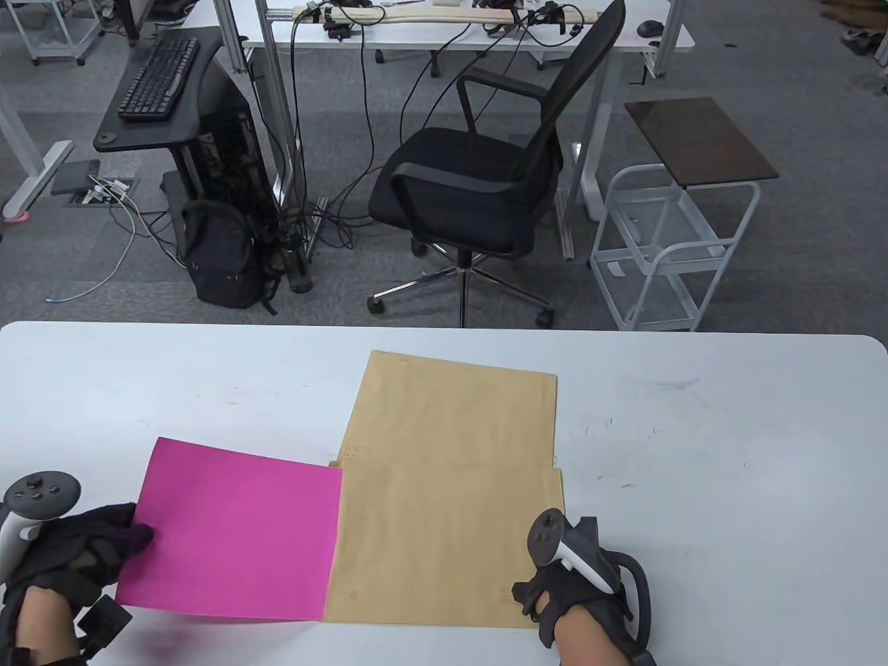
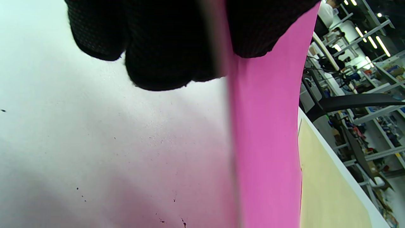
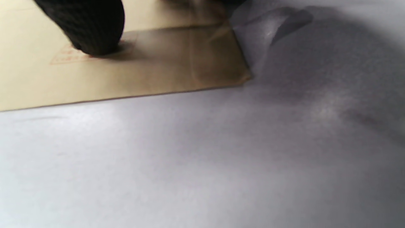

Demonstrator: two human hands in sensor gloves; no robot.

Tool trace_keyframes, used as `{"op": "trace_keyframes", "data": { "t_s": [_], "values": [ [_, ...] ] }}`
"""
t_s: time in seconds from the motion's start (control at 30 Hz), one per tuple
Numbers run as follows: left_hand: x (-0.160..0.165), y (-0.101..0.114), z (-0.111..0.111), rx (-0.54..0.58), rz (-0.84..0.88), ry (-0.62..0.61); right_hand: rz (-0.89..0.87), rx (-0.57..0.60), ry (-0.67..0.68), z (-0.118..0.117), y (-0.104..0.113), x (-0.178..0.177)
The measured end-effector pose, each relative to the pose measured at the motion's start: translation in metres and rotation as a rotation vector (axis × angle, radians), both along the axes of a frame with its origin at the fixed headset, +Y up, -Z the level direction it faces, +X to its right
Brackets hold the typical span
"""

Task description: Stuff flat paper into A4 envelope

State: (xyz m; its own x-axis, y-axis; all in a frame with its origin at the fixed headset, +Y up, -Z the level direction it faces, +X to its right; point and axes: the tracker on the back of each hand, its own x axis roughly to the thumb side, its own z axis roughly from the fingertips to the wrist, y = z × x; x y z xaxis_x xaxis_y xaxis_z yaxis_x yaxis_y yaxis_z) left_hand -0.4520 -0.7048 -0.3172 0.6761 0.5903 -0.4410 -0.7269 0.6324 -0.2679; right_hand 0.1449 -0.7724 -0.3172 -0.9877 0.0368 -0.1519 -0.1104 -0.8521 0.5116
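- Pinching the near-left edge of the pink paper (image 1: 232, 531), my left hand (image 1: 66, 555) has glove fingers (image 2: 164, 47) closed on both faces of the sheet, which the left wrist view shows lifted off the white table (image 1: 728, 451).
- At the near right, my right hand (image 1: 576, 590) presses a fingertip (image 3: 91, 28) onto the near-right corner of the A4 envelope (image 1: 447, 544), pinning it flat; the hands are well apart.
- Judged step: insertion under way. The paper's right edge meets the envelope's left end, which I take to be the mouth; whether any of the sheet is inside yet I cannot tell.
- Next move, as I judge it: slide the sheet rightward, level and square, while the right hand holds the envelope against the push.
- Farther off, a second envelope (image 1: 454, 409) lies touching the first along its far edge.
- Bare table lies right of both envelopes and left of the paper; the near table edge is close to my wrists.
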Motion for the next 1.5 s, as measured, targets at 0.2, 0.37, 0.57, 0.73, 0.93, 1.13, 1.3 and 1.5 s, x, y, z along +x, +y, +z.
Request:
{"op": "trace_keyframes", "data": {
  "t_s": [0.2,0.37,0.57,0.73,0.93,1.13,1.3,1.5],
  "values": [
    [0.005,-0.005,-0.003,-0.012,-0.003,-0.012,-0.001,0.0,0.001,0.0,0.0,0.0],
    [0.006,-0.008,-0.003,-0.016,0.006,-0.014,0.0,0.0,0.001,0.0,0.0,-0.001],
    [0.01,-0.009,-0.004,-0.018,0.013,-0.022,0.003,0.0,0.003,0.0,0.0,-0.001],
    [0.012,-0.009,-0.005,-0.013,0.012,-0.026,0.007,0.001,0.005,0.0,0.0,-0.002],
    [0.016,-0.011,-0.008,-0.014,0.009,-0.034,0.005,0.001,0.006,0.0,-0.001,-0.002],
    [0.02,-0.011,-0.009,-0.011,0.009,-0.041,0.004,0.001,0.005,0.0,-0.001,-0.002],
    [0.025,-0.012,-0.011,-0.014,-0.004,-0.045,0.006,0.001,0.007,0.0,-0.001,-0.003],
    [0.034,-0.011,-0.014,-0.014,-0.031,-0.056,0.009,0.002,0.006,0.0,-0.001,-0.003]
  ]
}}
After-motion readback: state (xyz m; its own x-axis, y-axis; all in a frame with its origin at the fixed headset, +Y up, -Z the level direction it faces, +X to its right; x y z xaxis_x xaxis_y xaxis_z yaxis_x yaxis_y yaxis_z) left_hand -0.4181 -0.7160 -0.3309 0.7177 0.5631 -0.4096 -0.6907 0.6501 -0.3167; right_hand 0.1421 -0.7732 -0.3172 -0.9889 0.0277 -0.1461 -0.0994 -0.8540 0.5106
